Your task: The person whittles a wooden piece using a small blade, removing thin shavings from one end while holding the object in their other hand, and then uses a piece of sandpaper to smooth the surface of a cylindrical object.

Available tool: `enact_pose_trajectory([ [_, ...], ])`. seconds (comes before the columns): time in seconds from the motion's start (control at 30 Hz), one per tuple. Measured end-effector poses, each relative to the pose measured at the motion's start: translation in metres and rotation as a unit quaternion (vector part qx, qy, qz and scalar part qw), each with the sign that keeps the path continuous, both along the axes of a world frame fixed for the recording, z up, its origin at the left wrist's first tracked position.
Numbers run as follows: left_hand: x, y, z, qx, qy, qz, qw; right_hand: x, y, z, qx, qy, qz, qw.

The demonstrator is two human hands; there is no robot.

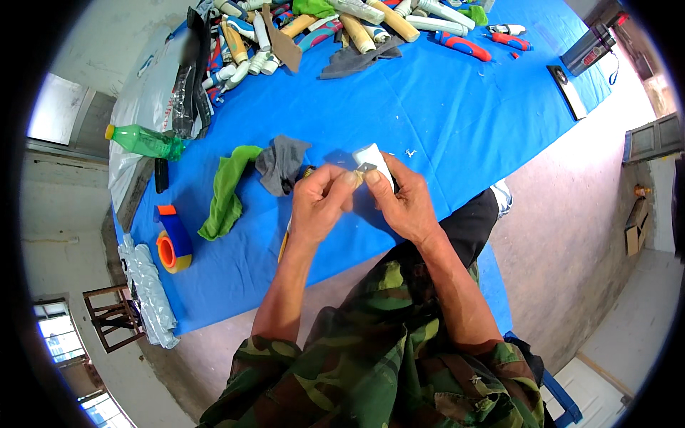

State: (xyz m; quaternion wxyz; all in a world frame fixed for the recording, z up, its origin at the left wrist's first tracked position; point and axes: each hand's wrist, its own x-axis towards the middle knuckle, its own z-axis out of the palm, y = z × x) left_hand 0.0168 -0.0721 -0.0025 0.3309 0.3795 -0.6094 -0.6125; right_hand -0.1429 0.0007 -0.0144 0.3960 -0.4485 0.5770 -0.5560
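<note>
My left hand point(320, 196) pinches a small flat grey metal blade point(367, 167) between thumb and forefinger; something pale is wrapped round its held end. Closed round a white plastic piece point(371, 153) with a rounded end, my right hand point(408, 200) keeps it close to my chest side of the table. The blade lies against the face of the white piece, by my right thumb. My fingers hide the lower part of the white piece. Just left of my left hand lie a crumpled grey cloth point(282, 165) and a green cloth point(227, 196).
A blue cloth covers the table point(357, 107). Far back is a heap of plastic handles point(314, 28). At left are a green bottle point(146, 141) and a tape dispenser point(175, 242). Red-and-blue handles point(464, 47) and a dark flask point(589, 50) stand far right.
</note>
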Motion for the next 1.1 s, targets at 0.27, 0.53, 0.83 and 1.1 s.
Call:
enact_pose_trajectory([
  [0.27,-0.0045,0.0055,-0.0037,0.017,0.001,-0.003,1.000,-0.0043,0.0025,-0.0074,-0.006,-0.001,0.021,1.000],
  [0.53,-0.0058,0.0044,-0.0031,0.005,0.003,0.000,1.000,-0.0061,0.0021,-0.0085,0.009,-0.008,0.035,0.999],
  [0.83,-0.0009,0.0006,-0.0030,0.007,-0.006,-0.007,1.000,-0.0023,0.0012,-0.0081,-0.006,-0.037,0.016,0.999],
  [1.1,-0.0015,-0.0026,0.0040,-0.005,0.002,-0.004,1.000,-0.0022,-0.0007,-0.0021,0.019,-0.022,0.016,0.999],
])
